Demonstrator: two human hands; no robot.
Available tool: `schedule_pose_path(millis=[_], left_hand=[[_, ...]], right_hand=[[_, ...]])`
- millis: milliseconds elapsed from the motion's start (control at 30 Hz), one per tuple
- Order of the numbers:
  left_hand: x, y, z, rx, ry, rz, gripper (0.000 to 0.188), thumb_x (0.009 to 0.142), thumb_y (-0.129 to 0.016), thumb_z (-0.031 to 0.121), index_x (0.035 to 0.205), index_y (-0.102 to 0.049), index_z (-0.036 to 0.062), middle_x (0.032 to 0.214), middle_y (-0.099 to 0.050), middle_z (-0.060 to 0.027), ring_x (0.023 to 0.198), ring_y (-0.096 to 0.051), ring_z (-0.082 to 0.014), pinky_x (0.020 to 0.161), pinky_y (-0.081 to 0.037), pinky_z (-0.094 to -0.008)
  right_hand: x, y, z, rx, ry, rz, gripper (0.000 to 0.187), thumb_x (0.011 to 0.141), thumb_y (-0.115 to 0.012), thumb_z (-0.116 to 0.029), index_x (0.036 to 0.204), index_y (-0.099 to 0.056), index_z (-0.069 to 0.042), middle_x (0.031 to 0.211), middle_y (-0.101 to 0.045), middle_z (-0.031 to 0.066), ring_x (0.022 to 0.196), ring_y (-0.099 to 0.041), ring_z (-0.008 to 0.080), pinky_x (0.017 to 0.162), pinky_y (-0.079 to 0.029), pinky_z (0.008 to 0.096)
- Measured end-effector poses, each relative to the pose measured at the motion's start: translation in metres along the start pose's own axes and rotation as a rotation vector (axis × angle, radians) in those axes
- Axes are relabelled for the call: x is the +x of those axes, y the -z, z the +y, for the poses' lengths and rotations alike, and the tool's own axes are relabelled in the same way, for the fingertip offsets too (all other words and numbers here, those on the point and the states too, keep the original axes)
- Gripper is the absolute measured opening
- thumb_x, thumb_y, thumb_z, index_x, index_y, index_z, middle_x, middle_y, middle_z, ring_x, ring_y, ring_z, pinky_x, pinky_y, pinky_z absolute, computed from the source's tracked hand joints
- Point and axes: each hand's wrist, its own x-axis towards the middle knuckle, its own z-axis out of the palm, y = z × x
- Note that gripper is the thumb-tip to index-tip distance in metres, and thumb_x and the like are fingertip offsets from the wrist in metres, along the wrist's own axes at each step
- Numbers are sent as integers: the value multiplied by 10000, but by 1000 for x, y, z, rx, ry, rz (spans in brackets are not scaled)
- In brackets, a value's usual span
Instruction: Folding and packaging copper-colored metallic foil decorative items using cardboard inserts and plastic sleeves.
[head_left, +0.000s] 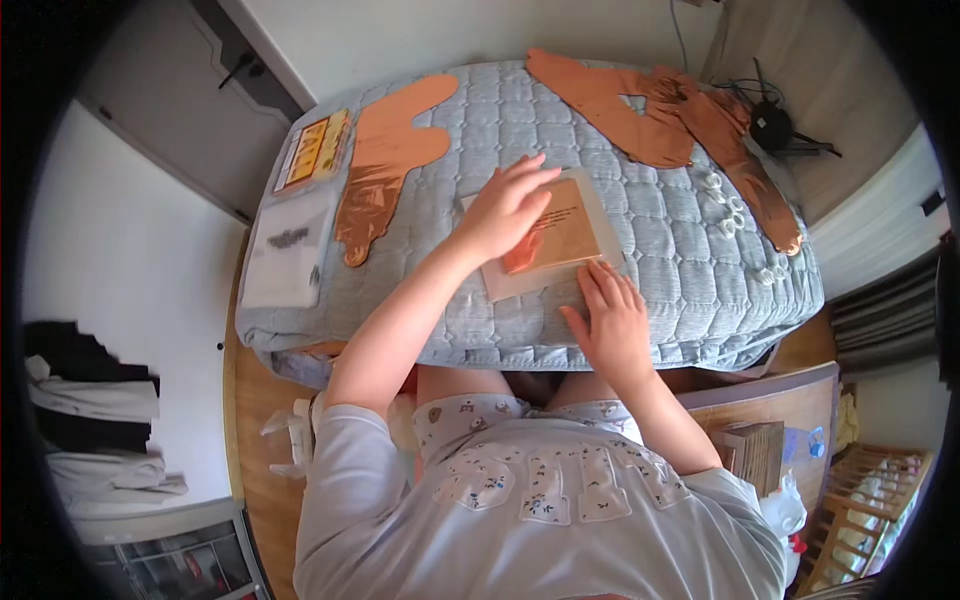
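Atop grey-blue quilting (690, 285), your unclenched left hand (503, 208) and right hand (614, 325) seemingly align flat translucent packaging (578, 240); next, steady it.

Clothes (95, 415) hang at left, 1 grey door (175, 95) stands beyond; at right are a striped curtain (890, 302) and perhaps a wooden crib (862, 512).

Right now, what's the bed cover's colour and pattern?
Bed cover: pale grey-blue, quilted in squares; best in the head view.
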Motion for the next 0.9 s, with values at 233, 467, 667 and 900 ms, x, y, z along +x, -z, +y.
schedule_pose_path(millis=[233,467,667,900], left_hand=[[16,-45,-14,956,-67,-17,728,973,-541,600,1567,-412,200,1626,-375,-143,1512,-312,-378,1222,-224,-582],[5,-47,-5,1010,8,-146,736,978,-544,565,1598,-350,217,1656,-325,-115,1529,-275,-360,1235,-195,-576],[16,-49,-6,996,25,-154,722,983,-552,521,1606,-337,229,1660,-320,-113,1534,-264,-355,1244,-172,-566],[19,-51,-6,971,20,-149,720,975,-578,500,1599,-354,219,1656,-323,-124,1531,-262,-369,1245,-165,-567]], right_hand=[[-2,18,13,28,-34,28,600,914,-707,-333,1398,-563,-9,1455,-528,182,1382,-468,365,1143,-372,514],[-26,144,11,1478,1066,-973,234,1027,-621,-242,1094,-622,-18,1080,-591,171,1017,-592,358,854,-461,477],[-30,142,2,1688,1108,-736,277,1023,-612,-311,1051,-623,-36,1014,-576,133,933,-585,351,809,-453,468],[-27,142,25,1713,1153,-837,329,1014,-631,-326,1078,-620,-4,1085,-578,198,983,-583,406,836,-461,491]])
